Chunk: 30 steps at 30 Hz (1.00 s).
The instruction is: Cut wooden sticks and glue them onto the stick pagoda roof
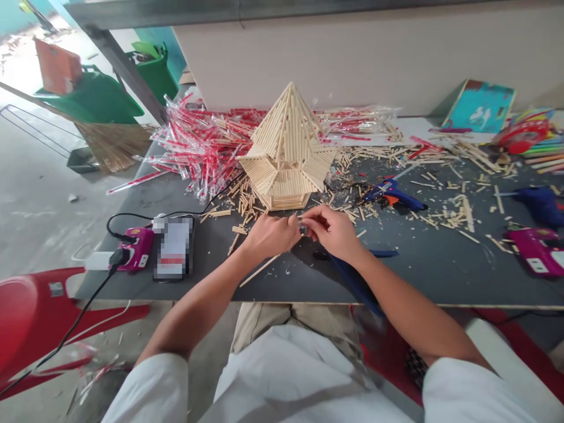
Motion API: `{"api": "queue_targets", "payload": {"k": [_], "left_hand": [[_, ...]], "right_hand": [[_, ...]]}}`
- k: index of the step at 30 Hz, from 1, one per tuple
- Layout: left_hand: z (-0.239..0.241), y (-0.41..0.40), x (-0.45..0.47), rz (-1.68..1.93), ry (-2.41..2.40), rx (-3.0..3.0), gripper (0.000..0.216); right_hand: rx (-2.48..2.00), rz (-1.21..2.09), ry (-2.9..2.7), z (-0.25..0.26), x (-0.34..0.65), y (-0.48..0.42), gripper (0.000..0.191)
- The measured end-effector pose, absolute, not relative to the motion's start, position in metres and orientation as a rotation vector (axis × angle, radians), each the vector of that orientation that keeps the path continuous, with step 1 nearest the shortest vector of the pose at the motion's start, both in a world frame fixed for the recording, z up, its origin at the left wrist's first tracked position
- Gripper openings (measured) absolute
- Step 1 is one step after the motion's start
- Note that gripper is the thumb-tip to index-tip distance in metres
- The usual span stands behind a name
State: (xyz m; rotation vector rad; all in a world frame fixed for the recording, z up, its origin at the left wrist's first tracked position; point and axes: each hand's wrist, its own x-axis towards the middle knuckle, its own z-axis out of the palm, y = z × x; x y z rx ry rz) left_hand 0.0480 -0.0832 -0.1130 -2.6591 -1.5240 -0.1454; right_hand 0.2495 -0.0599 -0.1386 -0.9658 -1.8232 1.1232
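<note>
My left hand (274, 235) and my right hand (332, 232) meet over the front of the table, both closed. Their fingertips pinch something small and mostly hidden between them. Directly behind them stands a model house of wooden sticks (288, 141) with a tall pointed roof and flared lower panels. A single thin stick (259, 271) lies by my left wrist. Under my right wrist is a tool with dark blue handles (382, 254), partly covered by the arm. Cut stick pieces (249, 202) are scattered around the model's base.
Red-and-clear plastic wrappers (198, 144) heap at the back left. A blue glue gun (396, 195) lies right of the model; another glue gun (540, 205) is farther right. A phone (174, 247) and a magenta power strip (137, 249) with cables sit left, a second magenta strip (535, 249) right.
</note>
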Motion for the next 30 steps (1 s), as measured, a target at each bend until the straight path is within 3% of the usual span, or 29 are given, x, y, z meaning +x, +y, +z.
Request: {"api": "queue_targets", "payload": {"k": [21, 30], "left_hand": [[-0.118, -0.084, 0.059, -0.041, -1.752, -2.632, 0.033], [-0.122, -0.083, 0.063, -0.114, -1.811, -2.606, 0.031]], "right_hand": [[-1.011, 1.145, -1.749, -0.155, 0.245, -0.055, 0.028], [-1.002, 1.148, -1.722, -0.155, 0.244, -0.054, 0.023]]}}
